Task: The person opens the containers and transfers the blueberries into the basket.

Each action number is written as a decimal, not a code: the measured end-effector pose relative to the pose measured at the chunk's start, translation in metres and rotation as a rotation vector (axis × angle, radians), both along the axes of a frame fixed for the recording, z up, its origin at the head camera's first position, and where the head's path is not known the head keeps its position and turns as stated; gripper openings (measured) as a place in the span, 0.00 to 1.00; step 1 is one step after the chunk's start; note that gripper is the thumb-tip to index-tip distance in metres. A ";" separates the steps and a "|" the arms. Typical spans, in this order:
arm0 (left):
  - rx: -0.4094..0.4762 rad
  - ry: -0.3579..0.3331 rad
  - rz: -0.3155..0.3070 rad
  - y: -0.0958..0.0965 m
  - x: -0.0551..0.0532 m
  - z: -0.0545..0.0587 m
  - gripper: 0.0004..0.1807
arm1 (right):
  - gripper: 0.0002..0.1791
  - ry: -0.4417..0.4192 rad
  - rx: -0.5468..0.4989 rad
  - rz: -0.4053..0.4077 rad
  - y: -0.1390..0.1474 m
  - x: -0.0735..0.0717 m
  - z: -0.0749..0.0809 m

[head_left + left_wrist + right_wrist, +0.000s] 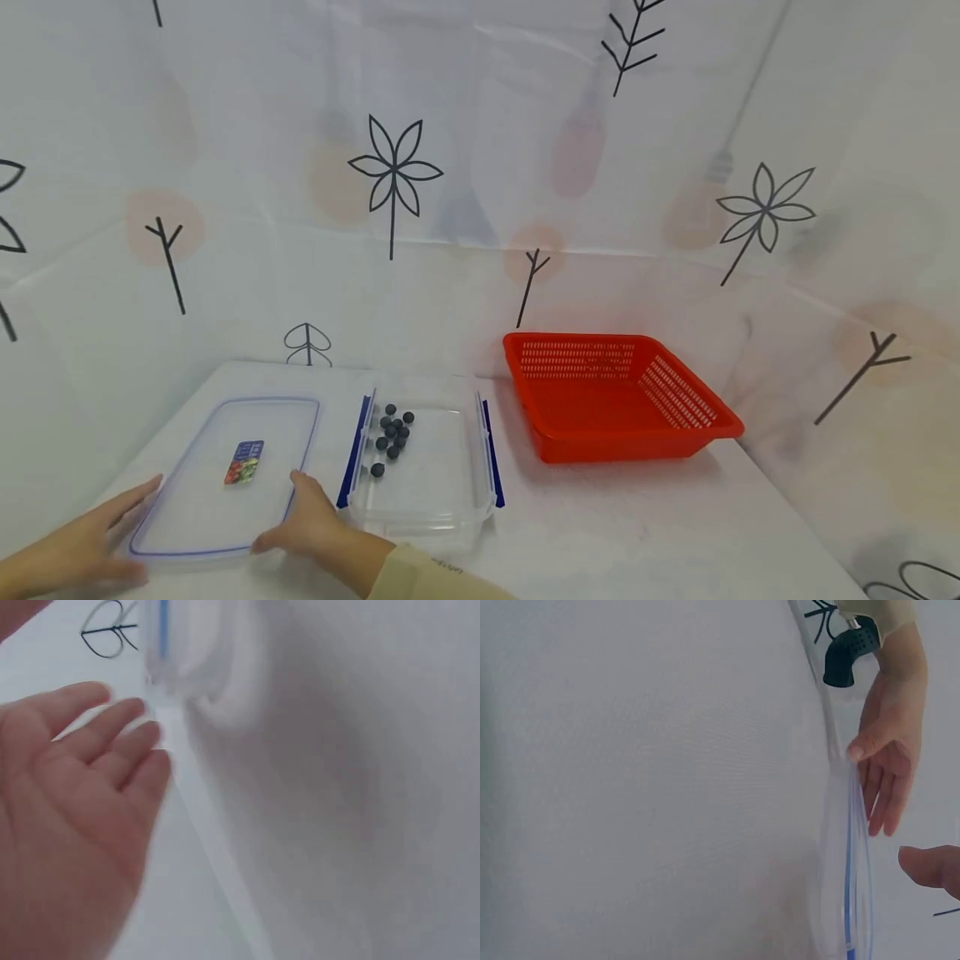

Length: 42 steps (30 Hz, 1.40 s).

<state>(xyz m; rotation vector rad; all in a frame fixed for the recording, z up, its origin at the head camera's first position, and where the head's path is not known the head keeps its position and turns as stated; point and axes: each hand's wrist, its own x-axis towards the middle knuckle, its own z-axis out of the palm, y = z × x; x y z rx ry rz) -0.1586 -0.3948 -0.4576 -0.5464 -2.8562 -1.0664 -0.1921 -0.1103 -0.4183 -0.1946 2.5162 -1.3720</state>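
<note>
A clear rectangular lid (pixel 202 500) with a blue-lined rim and a colourful label (pixel 244 462) lies at the left of the white table. My left hand (pixel 86 537) is beside its left edge, fingers loosely extended; the left wrist view shows the palm with nothing in it. At the lid's near right corner is my right hand (pixel 311 521), thumb and fingers spread along the rim. In the right wrist view the right thumb (pixel 934 870) appears apart from the lid's edge. Right of it stands a clear container (pixel 431 500) with several dark round berries (pixel 392 431) inside.
Dark blue clip flaps (pixel 493 458) stick out along both sides of the container. A red plastic basket (pixel 618 446) with slotted walls stands at the right rear of the table. White cloth (pixel 480 183) printed with plant drawings hangs behind and around the table.
</note>
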 end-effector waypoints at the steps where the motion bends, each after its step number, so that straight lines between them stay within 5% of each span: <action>1: 0.000 0.068 -0.008 0.003 0.000 0.002 0.61 | 0.46 0.000 -0.011 -0.003 0.001 0.001 0.002; 3: 0.006 0.189 -0.006 0.013 -0.002 0.008 0.57 | 0.45 0.000 -0.052 -0.009 0.004 0.001 0.005; 7: 0.087 0.269 0.023 0.032 -0.004 0.026 0.52 | 0.42 -0.043 -0.209 -0.001 0.012 0.005 0.013; 17: 0.247 0.341 0.028 0.071 -0.014 0.053 0.45 | 0.38 -0.021 -0.401 0.201 0.036 0.020 0.035; 26: 0.333 0.318 0.037 0.102 -0.020 0.065 0.40 | 0.37 0.050 -0.455 0.278 0.061 0.026 0.045; 42: 0.426 0.128 0.059 0.157 -0.031 0.073 0.36 | 0.35 0.073 -0.544 0.331 0.110 0.033 0.048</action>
